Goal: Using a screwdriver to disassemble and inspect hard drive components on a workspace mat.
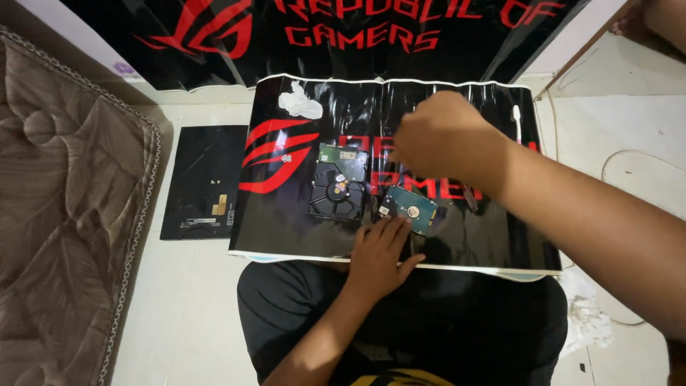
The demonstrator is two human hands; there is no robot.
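Two hard drives lie circuit side up on a glossy black mat with red graphics (286,229). The larger drive (337,183) is on the left. The smaller drive (409,209) sits to its right, tilted. My left hand (381,254) rests flat on the mat, its fingertips touching the near edge of the smaller drive. My right hand (439,139) hovers above the mat beyond the smaller drive, fingers curled in a loose fist; its palm side is hidden and I cannot see whether it holds anything.
A crumpled white tissue (299,104) lies at the mat's far left corner. A black panel (204,182) lies on the floor left of the mat. A quilted mattress (64,207) fills the left side. A white cable (517,121) runs at the mat's right edge.
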